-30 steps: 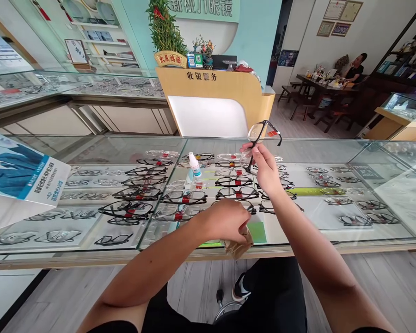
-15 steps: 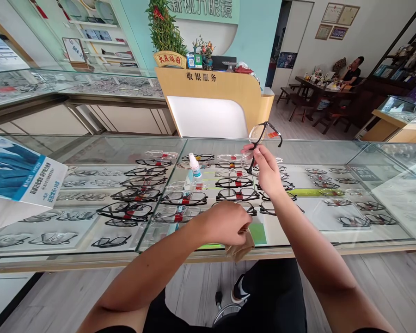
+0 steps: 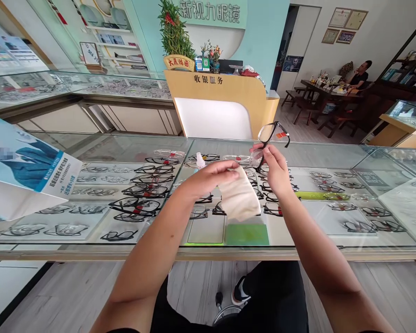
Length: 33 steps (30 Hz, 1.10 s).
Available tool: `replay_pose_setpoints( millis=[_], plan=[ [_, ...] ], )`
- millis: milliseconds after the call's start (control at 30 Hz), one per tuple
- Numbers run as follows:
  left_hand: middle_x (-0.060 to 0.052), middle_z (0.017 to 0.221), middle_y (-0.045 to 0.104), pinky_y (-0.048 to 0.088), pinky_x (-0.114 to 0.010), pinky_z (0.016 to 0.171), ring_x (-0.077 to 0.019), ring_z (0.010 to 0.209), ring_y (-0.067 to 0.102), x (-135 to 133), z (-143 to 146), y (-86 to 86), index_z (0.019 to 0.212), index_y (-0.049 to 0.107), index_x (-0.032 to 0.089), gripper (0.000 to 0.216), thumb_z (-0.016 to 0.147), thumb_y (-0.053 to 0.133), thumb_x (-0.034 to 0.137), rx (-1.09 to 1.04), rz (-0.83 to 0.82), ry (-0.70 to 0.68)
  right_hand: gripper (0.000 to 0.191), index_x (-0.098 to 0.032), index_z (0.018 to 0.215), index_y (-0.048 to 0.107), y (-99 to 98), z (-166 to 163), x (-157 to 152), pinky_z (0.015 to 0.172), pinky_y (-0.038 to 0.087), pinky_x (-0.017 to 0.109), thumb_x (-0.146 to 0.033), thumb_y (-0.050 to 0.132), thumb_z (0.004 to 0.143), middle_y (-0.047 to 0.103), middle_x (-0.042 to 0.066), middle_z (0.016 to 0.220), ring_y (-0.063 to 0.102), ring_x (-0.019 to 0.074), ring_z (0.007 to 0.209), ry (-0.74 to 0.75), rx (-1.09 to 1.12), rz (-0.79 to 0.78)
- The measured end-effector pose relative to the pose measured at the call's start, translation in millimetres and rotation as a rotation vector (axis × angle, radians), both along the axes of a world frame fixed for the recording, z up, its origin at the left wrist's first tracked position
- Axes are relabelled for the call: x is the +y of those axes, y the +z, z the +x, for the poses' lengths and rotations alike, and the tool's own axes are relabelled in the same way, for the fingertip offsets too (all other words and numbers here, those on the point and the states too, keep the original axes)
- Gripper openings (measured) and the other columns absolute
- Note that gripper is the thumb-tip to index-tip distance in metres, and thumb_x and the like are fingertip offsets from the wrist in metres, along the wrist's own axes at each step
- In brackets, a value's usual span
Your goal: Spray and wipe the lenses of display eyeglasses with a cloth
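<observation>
My right hand (image 3: 276,169) is closed on a pair of eyeglasses (image 3: 273,132) with a dark frame, clear lenses and an orange tag, raised above the glass counter. A pale beige cloth (image 3: 241,196) hangs down from my left hand (image 3: 211,179), pinched between thumb and fingers. The cloth is to the left of the eyeglasses, apart from them. Behind my left hand stands a small white bottle (image 3: 200,160), its lower part hidden.
Rows of spectacle frames (image 3: 154,178) lie in the glass display counter (image 3: 180,252). A blue and white printed stand (image 3: 60,185) is at the left. Beyond are a wooden cashier desk (image 3: 218,88) and a seated person (image 3: 362,76) by a table.
My left hand has risen and turned, and the cloth, bunched under the fist before, now hangs spread out. My right hand still holds the eyeglasses up. The view has shifted slightly.
</observation>
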<state>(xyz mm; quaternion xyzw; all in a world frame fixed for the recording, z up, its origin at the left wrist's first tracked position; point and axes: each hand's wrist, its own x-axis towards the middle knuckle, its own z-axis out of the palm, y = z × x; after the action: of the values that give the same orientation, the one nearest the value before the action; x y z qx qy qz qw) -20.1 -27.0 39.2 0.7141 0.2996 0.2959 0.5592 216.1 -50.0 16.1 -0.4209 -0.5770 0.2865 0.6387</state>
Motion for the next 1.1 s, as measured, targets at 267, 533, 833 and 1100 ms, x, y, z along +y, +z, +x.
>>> replay_pose_setpoints(
  millis=[267, 533, 833, 1100],
  plan=[
    [-0.004, 0.097, 0.077, 0.051, -0.029, 0.073, -0.0195, 0.085, 0.066, 32.6, -1.4, -21.2, 0.102, 0.076, 0.021, 0.063, 0.069, 0.098, 0.069, -0.222, -0.034, 0.474, 0.043, -0.029, 0.106, 0.081, 2.5, -4.1, -9.8, 0.092, 0.052, 0.040, -0.068, 0.066, 0.108, 0.084, 0.005, 0.118, 0.067, 0.0241, 0.096, 0.109, 0.031, -0.015],
    [0.004, 0.077, 0.055, 0.038, -0.030, 0.065, -0.0150, 0.067, 0.048, 17.9, 12.2, -23.4, 0.093, 0.054, 0.026, 0.054, 0.084, 0.082, 0.072, -0.204, 0.111, 0.631, 0.055, -0.029, 0.099, 0.084, -9.2, -22.9, -14.7, 0.095, 0.057, 0.042, -0.080, 0.066, 0.105, 0.083, 0.005, 0.110, 0.067, 0.0255, 0.092, 0.315, -0.095, -0.085],
    [0.005, 0.076, 0.043, 0.035, -0.029, 0.062, -0.0131, 0.066, 0.041, 14.2, 20.4, -28.8, 0.089, 0.045, 0.027, 0.062, 0.089, 0.083, 0.075, -0.345, 0.188, 0.613, 0.059, -0.028, 0.091, 0.086, -11.0, -32.5, -15.3, 0.091, 0.057, 0.043, -0.084, 0.069, 0.100, 0.085, 0.005, 0.102, 0.062, 0.0229, 0.081, 0.350, -0.094, -0.109],
    [-0.001, 0.100, 0.074, 0.047, -0.032, 0.064, -0.0123, 0.068, 0.054, 9.3, 21.1, -21.6, 0.092, 0.046, 0.026, 0.062, 0.088, 0.085, 0.074, -0.418, 0.196, 0.452, 0.056, -0.029, 0.092, 0.086, -12.1, -35.0, -16.0, 0.094, 0.057, 0.043, -0.081, 0.069, 0.101, 0.083, 0.005, 0.100, 0.063, 0.0245, 0.086, 0.339, -0.100, -0.130]
  ],
)
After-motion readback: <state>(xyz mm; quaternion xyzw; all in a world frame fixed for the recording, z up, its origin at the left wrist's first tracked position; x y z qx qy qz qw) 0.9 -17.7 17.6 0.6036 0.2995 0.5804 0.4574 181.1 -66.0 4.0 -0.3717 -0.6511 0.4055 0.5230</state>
